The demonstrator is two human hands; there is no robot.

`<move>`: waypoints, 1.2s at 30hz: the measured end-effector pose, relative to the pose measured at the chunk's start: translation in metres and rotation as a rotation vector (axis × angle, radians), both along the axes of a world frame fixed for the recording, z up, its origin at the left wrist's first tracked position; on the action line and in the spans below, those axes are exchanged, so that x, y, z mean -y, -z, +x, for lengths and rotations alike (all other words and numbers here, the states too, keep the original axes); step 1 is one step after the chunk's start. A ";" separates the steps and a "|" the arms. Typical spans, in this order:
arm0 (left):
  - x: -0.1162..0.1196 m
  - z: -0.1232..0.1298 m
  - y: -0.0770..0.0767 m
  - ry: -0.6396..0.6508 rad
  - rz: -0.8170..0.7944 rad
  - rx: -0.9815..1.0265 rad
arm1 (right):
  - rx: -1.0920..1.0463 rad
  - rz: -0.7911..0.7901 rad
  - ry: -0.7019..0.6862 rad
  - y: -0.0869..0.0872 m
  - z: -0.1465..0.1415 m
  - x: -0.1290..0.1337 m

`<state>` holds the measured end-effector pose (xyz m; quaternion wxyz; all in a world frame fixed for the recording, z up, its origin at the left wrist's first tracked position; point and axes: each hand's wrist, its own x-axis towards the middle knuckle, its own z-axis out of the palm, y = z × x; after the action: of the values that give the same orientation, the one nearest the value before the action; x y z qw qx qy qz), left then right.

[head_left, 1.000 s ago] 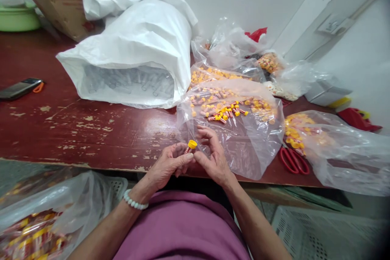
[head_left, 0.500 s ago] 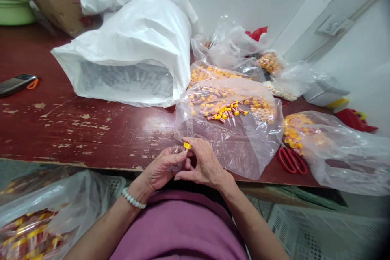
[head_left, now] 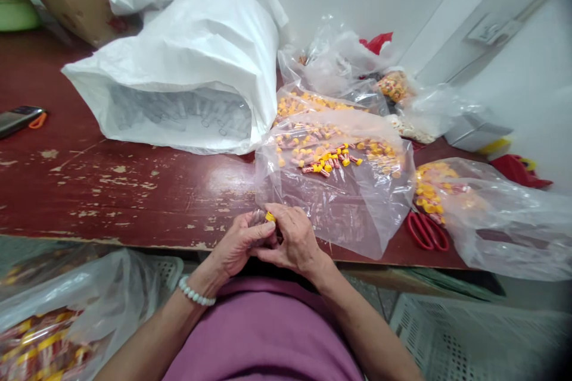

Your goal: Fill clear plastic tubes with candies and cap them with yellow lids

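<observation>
My left grip (head_left: pixel 243 241) and right grip (head_left: pixel 295 237) are pinching a yellow-capped tube (head_left: pixel 269 217) by the near edge of the counter (head_left: pixel 179 190), fingers curled tight. I'm judging it light, stiff, slick; favouring its cap (head_left: pixel 270 215).

- Left hand (head_left: pixel 239 241): fingers curled inward, thumb extended toward the right hand (head_left: pixel 295 238).
- Right hand: back uppermost, fingers bent, set close against the left.
- Left forearm (head_left: pixel 163 324): unsleeved, slanting inward from lower left.
- Right forearm (head_left: pixel 361 318): unsleeved, slanting inward from lower right.
</observation>
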<state>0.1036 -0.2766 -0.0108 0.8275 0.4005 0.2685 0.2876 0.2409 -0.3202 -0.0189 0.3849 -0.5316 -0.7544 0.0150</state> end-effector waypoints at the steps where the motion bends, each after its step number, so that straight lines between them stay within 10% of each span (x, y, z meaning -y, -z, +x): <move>1: 0.000 0.001 -0.001 0.001 -0.001 -0.004 | 0.010 -0.004 0.017 -0.001 0.000 0.000; 6: -0.003 0.003 -0.007 -0.091 -0.030 -0.055 | 0.030 -0.110 -0.090 -0.023 0.027 -0.012; 12: -0.007 -0.004 -0.009 -0.118 -0.014 -0.129 | 0.118 -0.241 0.491 -0.018 0.105 -0.067; 21: -0.003 -0.005 -0.003 -0.089 0.147 -0.154 | 0.055 -0.326 0.557 -0.022 0.117 -0.081; 28: 0.003 0.006 -0.009 0.000 0.258 -0.223 | -0.722 -0.299 -0.015 -0.049 0.024 -0.016; 36: 0.007 0.004 -0.008 -0.015 0.214 -0.168 | -0.359 -0.241 -0.117 -0.038 0.011 0.004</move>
<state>0.1078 -0.2832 -0.0028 0.7524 0.5072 0.3076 0.2865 0.2520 -0.3238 0.0191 0.4451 -0.5178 -0.6961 0.2217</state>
